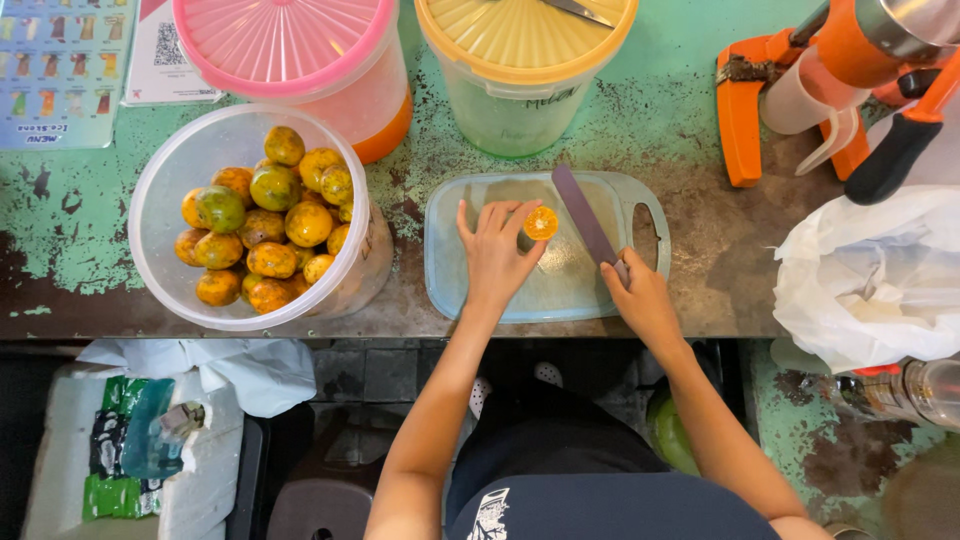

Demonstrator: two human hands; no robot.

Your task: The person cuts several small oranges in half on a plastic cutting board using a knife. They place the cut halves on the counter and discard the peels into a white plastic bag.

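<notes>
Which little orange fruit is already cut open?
The half fruit on the clear cutting board, at the left hand's fingertips. Its flat cut face shows bright orange, while the others sit whole in the round tub.

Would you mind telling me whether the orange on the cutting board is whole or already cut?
Cut: the orange shows its flat, bright flesh face upward on the cutting board, beside the left hand.
</notes>
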